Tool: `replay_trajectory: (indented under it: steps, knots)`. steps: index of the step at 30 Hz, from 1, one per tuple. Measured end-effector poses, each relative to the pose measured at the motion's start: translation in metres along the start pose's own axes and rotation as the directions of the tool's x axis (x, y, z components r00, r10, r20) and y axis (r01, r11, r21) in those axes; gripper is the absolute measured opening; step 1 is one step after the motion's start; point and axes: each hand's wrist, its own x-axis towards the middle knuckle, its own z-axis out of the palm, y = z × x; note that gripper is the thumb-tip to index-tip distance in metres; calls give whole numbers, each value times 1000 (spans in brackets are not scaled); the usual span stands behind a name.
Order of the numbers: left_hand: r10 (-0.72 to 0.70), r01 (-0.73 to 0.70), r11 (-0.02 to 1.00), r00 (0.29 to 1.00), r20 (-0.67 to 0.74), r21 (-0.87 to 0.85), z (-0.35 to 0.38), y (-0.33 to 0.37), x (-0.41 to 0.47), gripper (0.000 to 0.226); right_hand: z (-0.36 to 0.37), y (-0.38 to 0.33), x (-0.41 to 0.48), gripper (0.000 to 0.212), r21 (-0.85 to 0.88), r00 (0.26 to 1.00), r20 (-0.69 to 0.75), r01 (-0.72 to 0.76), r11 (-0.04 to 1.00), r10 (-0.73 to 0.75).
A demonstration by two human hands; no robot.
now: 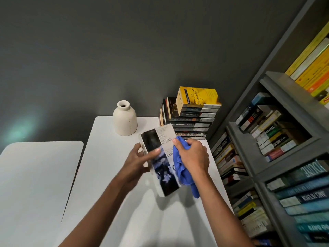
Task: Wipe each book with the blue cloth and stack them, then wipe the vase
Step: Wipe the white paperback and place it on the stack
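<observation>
My left hand holds a black-and-white paperback by its left edge, tilted above the white table. My right hand grips the bunched blue cloth against the book's right side; a tail of cloth hangs below. At the table's back right stands a stack of books with a yellow one on top. A few upright books lean just left of the stack. The cream ceramic vase stands upright at the table's back, left of the books.
A grey bookshelf packed with books runs along the right side, close to the table. A second white table sits to the left across a narrow gap. A dark grey wall lies behind.
</observation>
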Motion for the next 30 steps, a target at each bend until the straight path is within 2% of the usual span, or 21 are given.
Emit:
replay_trajectory:
  steps: [3,5,8,11,13,16,18,23,27,30]
  knots:
    - [133,-138,990,982,-137,-26,13,-23,-4,46,7,-4,-10,40,22,997,-35,63,998,-63]
    - [192,-187,981,961,-201,46,14,-25,-4,33,8,-5,-17,39,42,978,-95,193,980,-188]
    - [274,-243,957,938,-211,161,12,-20,-3,28,11,-2,-28,29,-44,859,-194,475,879,-474]
    - [275,-244,956,940,-204,164,8,-22,-2,34,17,5,-37,18,-129,740,-113,651,748,-664]
    - [246,-222,965,951,-186,141,5,-26,-3,31,13,5,-26,15,-130,728,-131,661,739,-673]
    - [213,-199,973,970,-122,118,8,-25,-8,28,-1,-5,1,14,-146,766,-240,579,802,-596]
    - [219,-208,971,972,-90,120,12,-21,-8,30,-2,-11,3,14,-143,757,-286,573,807,-588]
    - [251,-241,963,965,-79,118,6,-16,-8,34,7,-6,-23,13,-97,661,-197,722,686,-724]
    - [216,-210,971,976,-40,117,9,-17,-11,35,-1,-6,6,12,-81,733,-291,621,779,-615]
    - [222,-218,969,975,-22,113,10,-12,-9,35,3,-9,-3,19,-37,708,-244,677,735,-663]
